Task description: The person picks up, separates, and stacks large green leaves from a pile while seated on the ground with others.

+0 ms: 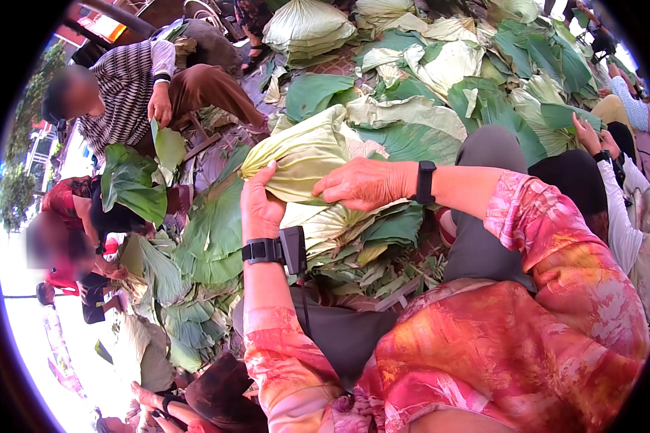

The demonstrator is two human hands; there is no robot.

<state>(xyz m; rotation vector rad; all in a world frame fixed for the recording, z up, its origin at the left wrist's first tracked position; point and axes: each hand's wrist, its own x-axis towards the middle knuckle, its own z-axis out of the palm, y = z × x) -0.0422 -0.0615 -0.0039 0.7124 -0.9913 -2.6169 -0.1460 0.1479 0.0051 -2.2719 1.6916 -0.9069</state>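
Note:
A pale yellow-green folded leaf (296, 148) is held up in front of me, its creases gathered toward the left end. My left hand (262, 202) grips that gathered end, thumb raised along it. My right hand (361, 184) pinches the leaf's lower right part, fingers bent against it. Beneath lie more large leaves, some green (213, 231), others pale and dried (339, 227).
Co-workers sit around me: one in a striped top (123, 94) holding a leaf, others at lower left (195, 397) and right, one lifting a green leaf (570, 115). Leaf piles (440, 65) cover the ground ahead. My bent knee (487, 151) rises at right.

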